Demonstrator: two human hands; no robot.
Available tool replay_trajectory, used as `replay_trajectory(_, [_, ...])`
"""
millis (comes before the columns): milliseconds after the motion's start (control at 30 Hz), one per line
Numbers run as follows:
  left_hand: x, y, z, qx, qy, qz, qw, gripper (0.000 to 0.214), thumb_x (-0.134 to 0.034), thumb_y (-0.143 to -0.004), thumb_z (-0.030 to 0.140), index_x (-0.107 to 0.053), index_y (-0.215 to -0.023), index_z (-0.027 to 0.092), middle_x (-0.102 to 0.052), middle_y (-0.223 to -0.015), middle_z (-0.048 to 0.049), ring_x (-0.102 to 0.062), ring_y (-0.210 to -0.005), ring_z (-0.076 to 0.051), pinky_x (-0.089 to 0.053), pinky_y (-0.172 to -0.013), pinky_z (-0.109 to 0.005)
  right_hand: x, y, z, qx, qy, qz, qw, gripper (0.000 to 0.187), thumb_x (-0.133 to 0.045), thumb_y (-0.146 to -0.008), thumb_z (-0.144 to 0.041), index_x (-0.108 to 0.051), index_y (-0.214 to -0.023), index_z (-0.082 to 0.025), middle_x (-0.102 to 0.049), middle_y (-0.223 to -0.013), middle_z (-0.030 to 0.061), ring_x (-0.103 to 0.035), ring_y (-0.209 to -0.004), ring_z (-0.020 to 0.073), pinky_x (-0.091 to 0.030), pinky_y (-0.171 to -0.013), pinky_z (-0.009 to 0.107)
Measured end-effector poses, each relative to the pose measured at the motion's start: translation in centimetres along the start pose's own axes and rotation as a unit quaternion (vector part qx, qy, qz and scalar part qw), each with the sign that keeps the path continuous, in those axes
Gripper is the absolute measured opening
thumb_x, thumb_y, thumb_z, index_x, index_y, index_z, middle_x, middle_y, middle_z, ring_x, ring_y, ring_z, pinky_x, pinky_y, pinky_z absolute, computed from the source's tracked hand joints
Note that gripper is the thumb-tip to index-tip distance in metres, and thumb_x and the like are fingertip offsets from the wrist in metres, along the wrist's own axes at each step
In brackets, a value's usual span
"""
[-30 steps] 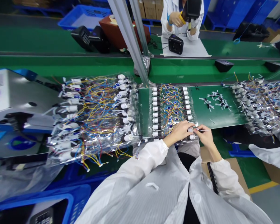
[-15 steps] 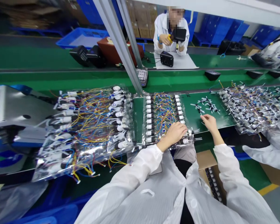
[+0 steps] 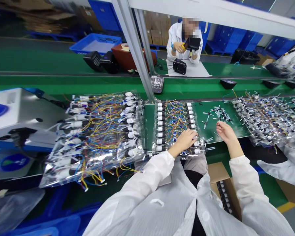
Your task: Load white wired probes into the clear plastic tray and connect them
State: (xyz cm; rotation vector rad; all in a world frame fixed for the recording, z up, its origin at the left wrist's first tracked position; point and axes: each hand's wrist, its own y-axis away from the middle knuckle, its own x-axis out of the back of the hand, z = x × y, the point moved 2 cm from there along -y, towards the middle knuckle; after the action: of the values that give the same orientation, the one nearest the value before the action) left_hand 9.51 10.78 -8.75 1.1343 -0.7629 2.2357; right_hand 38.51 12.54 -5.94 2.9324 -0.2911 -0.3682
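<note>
My left hand point(image 3: 185, 140) lies curled on the near right corner of a clear tray point(image 3: 176, 126) of small cylindrical parts with coloured wires. Its fingers rest on one of the white-capped cylinders point(image 3: 196, 143). My right hand point(image 3: 225, 130) hovers over the green bench just right of the tray, fingers pinched on a thin pin I can barely see. Its fingertips are at the near edge of a scatter of small black-and-white pins point(image 3: 220, 113).
A larger bag of wired parts point(image 3: 98, 131) lies left, a tangled heap point(image 3: 265, 118) right beside another person's white sleeve point(image 3: 285, 164). A grey machine point(image 3: 17, 114) stands far left. A metal post point(image 3: 137, 52) rises behind the tray. Across the conveyor point(image 3: 64, 82) a person handles black devices.
My right hand left the tray's corner, where it met the left hand, and moved right and away to the scattered pins. The left hand stayed on the tray. The view tilted up.
</note>
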Motion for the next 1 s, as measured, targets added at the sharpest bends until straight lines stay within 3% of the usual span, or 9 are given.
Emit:
replay_trajectory(100, [-0.1, 0.0, -0.1, 0.006, 0.008, 0.009, 1.0, 0.032, -0.065, -0.099, 0.036, -0.065, -0.128, 0.021, -0.069, -0.122, -0.0081, -0.058, -0.116, -0.026, -0.048, -0.101, -0.04, -1.2, 2.0, -0.1, -0.034, -0.123, 0.018, 0.992, 0.031, -0.093, -0.066, -0.03, -0.069, -0.083, -0.02, -0.063, -0.076, -0.0005, -0.05, -0.056, 0.0053, -0.046, -0.044, 0.014])
replay_trajectory(167, [-0.2, 0.1, -0.2, 0.007, 0.013, 0.012, 1.0, 0.032, -0.065, -0.1, 0.039, -0.067, -0.126, 0.021, -0.07, -0.121, -0.0081, -0.058, -0.115, -0.026, -0.049, -0.1, -0.04, -2.3, 3.1, -0.2, -0.037, -0.146, 0.032, 0.988, 0.032, -0.094, -0.063, -0.023, -0.068, -0.08, -0.019, -0.063, -0.076, -0.0007, -0.054, -0.058, 0.0044, -0.051, -0.048, 0.011])
replay_trajectory(333, [-0.2, 0.2, -0.4, 0.007, 0.036, 0.016, 0.999, 0.032, -0.068, -0.098, 0.039, -0.07, -0.125, 0.021, -0.074, -0.115, -0.0075, -0.06, -0.111, -0.026, -0.05, -0.097, -0.039, -6.6, 5.0, 1.1, 0.022, -0.037, -0.027, 0.999, 0.027, -0.093, -0.066, -0.021, -0.068, -0.076, -0.019, -0.069, -0.084, 0.0017, -0.07, -0.07, 0.0118, -0.064, -0.066, 0.021])
replay_trajectory(433, [-0.2, 0.2, -0.5, 0.014, 0.044, 0.022, 0.999, 0.034, -0.071, -0.096, 0.038, -0.071, -0.125, 0.02, -0.075, -0.113, -0.0084, -0.062, -0.109, -0.026, -0.05, -0.097, -0.04, -8.3, 5.5, 3.2, 0.081, 0.03, 0.001, 0.996, 0.027, -0.09, -0.073, -0.029, -0.065, -0.078, -0.02, -0.07, -0.086, 0.0016, -0.074, -0.074, 0.0159, -0.066, -0.073, 0.03])
replay_trajectory(667, [-0.2, 0.2, -0.4, 0.021, 0.043, 0.025, 0.999, 0.034, -0.072, -0.095, 0.037, -0.072, -0.125, 0.021, -0.076, -0.111, -0.0076, -0.061, -0.107, -0.026, -0.051, -0.096, -0.04, -7.7, 6.2, 6.0, 0.146, 0.128, 0.021, 0.981, 0.025, -0.081, -0.085, -0.041, -0.065, -0.088, -0.023, -0.07, -0.096, 0.0043, -0.075, -0.086, 0.0218, -0.063, -0.087, 0.041])
replay_trajectory(867, [-0.1, 0.2, -0.4, 0.023, 0.052, 0.034, 0.998, 0.035, -0.071, -0.096, 0.039, -0.073, -0.124, 0.019, -0.076, -0.112, -0.008, -0.061, -0.107, -0.026, -0.051, -0.096, -0.04, -7.0, 6.6, 6.7, 0.224, 0.334, 0.015, 0.916, 0.013, -0.077, -0.088, -0.035, -0.072, -0.084, -0.024, -0.071, -0.093, 0.0057, -0.069, -0.094, 0.0245, -0.054, -0.093, 0.041])
replay_trajectory(1000, [-0.1, 0.2, -0.5, 0.03, 0.062, 0.031, 0.997, 0.033, -0.071, -0.096, 0.038, -0.073, -0.123, 0.019, -0.076, -0.11, -0.0077, -0.062, -0.106, -0.025, -0.051, -0.095, -0.039, -7.0, 6.5, 8.2, 0.179, 0.309, 0.03, 0.934, 0.016, -0.078, -0.086, -0.038, -0.071, -0.083, -0.024, -0.072, -0.091, 0.0052, -0.07, -0.092, 0.0243, -0.054, -0.091, 0.04])
